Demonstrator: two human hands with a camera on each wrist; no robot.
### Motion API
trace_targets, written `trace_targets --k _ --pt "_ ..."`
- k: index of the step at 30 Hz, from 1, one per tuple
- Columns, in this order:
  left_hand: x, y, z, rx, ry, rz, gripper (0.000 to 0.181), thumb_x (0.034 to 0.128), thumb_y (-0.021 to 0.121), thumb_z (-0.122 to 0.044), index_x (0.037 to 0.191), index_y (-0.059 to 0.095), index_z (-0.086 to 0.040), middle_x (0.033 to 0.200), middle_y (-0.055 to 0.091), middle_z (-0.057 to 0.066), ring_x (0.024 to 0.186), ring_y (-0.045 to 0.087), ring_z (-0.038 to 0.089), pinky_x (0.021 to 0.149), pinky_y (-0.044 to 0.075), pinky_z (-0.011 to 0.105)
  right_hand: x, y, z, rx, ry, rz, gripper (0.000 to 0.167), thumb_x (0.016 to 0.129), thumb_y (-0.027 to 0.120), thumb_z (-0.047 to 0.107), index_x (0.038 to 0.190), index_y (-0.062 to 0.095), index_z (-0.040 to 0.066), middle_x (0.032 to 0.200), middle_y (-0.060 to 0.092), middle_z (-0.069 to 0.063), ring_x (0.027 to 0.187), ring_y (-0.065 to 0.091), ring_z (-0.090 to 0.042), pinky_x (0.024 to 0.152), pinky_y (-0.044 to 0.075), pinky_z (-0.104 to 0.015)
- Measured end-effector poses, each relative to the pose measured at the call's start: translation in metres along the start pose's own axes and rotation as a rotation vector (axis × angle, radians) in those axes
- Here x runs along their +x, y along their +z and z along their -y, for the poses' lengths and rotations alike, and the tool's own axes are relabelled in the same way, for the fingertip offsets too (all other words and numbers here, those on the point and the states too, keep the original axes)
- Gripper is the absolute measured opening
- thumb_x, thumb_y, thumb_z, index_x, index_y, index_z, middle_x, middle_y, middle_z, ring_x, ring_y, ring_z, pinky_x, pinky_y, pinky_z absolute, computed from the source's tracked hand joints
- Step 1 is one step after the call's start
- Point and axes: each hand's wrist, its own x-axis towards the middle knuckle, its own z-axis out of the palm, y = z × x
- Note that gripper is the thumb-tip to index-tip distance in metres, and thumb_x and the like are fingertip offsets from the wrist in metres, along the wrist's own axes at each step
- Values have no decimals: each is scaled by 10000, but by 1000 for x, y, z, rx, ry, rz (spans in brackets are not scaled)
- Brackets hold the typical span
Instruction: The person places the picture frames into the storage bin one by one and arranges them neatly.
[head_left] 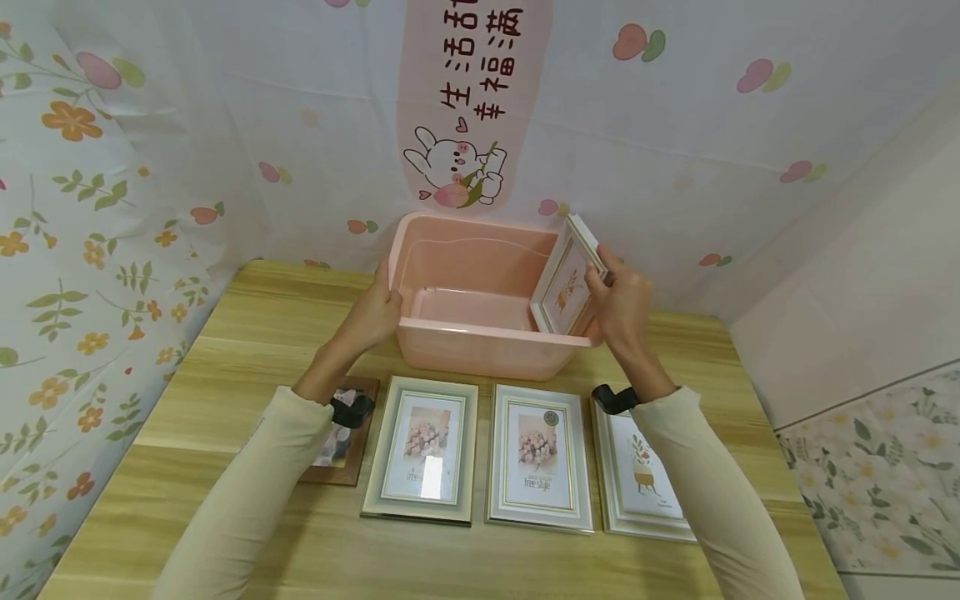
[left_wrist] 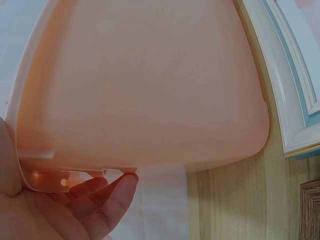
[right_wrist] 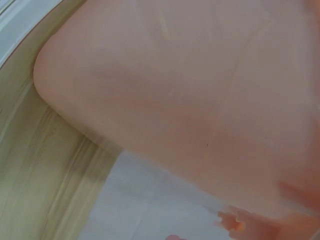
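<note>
Just above the middle of the head view, a pink bin (head_left: 486, 357) stands on a wooden desk (head_left: 450, 571), its opening facing up. At its left end, the left hand (head_left: 373, 310) grips the rim; the left wrist view, at lower left, shows its fingers curled beneath the edge. At the bin's right end, the right hand (head_left: 624, 302) pinches a white picture frame (head_left: 562, 287), thumb on the front and fingers behind the upper right edge. That frame stands tilted, its lower part inside the bin and its top corner above the rim. In the right wrist view the bin's wall fills most of the picture, and only a fingertip shows at the bottom edge, so the grip cannot be told from there.

Across the lower middle of the head view, four more frames lie in a row on the desk. Leftmost is a brown frame (head_left: 343, 454), partly covered by the left arm; next come a pale green frame (head_left: 422, 450) and a cream frame (head_left: 540, 458), both with flower pictures. Rightmost, a plant-print frame (head_left: 645, 479) is partly hidden by the right arm. Cream sleeves (head_left: 240, 492) cover both arms, with a black device at each wrist. Along the top hangs a pale cloth (head_left: 315, 100) with a printed rabbit (head_left: 453, 171).
</note>
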Motion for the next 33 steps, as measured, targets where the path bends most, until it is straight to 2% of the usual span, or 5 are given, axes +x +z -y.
trace_targets --k 8,14,18,26,33 --pt "1 2 2 -7 9 3 602 1044 263 -114 1584 0 -76 1505 358 311 1261 491 397 1030 399 562 1 2 -3 -105 -50 101 409 966 644 192 1326 617 0 870 717 -266 518 571 -266 417 329 -216" --pt "1 2 1 -17 4 8 617 1045 264 -116 1588 -28 -92 1515 344 311 1264 486 393 1034 396 559 0 0 -4 -140 -46 144 431 939 692 207 1306 627 -9 886 708 -291 595 647 -330 468 476 -395" --pt "0 1 0 -22 -10 12 618 1047 256 -124 1589 -39 -101 1524 326 317 1315 456 425 1074 363 574 0 -2 -4 -182 -53 191 385 882 749 156 1208 639 -16 931 708 -288 742 697 -414 605 552 -516" --pt "-1 -1 -1 -10 -24 15 613 1051 265 -129 1585 -33 -82 1524 326 318 1275 491 416 1022 413 561 2 3 -2 -181 -45 309 372 895 659 55 1222 536 -75 1138 617 -314 964 640 -475 782 540 -560" --pt "-1 0 -2 -7 -21 14 613 1048 261 -122 1583 -35 -71 1508 341 333 1232 518 425 975 445 552 4 8 -6 -177 -145 383 460 874 489 -79 1322 408 -139 1220 507 -388 1102 518 -515 953 420 -606"
